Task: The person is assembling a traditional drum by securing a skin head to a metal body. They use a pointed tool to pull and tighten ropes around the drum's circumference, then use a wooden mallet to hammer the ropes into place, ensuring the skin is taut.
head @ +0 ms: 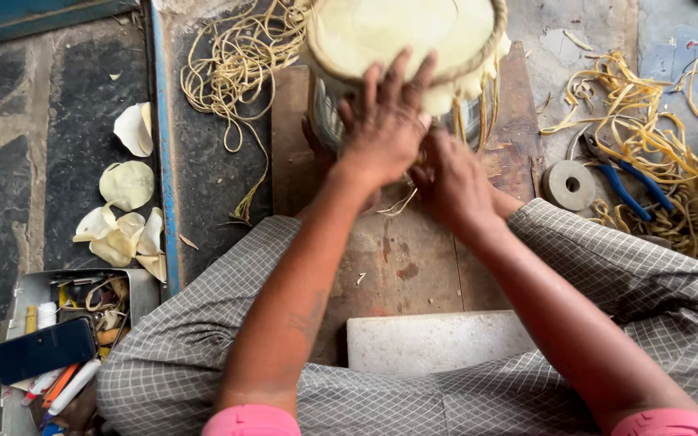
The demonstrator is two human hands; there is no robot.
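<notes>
A small drum (401,40) with a pale skin head and a rope hoop stands on a wooden board (401,258) between my knees. My left hand (385,121) presses flat against the drum's near rim, fingers spread upward over the skin's edge. Just to its right and lower, my right hand (450,182) is closed at the drum's side, where thin pale lacing strips (401,202) stick out; what it grips is hidden under the fingers.
Coils of pale cord lie at the upper left (236,64) and right (648,153). Blue-handled pliers (632,182) and a metal ring (569,185) sit at right. Skin scraps (127,210) lie at left, above a tool tray (66,339) holding a dark phone. A grey slab (434,339) lies near my lap.
</notes>
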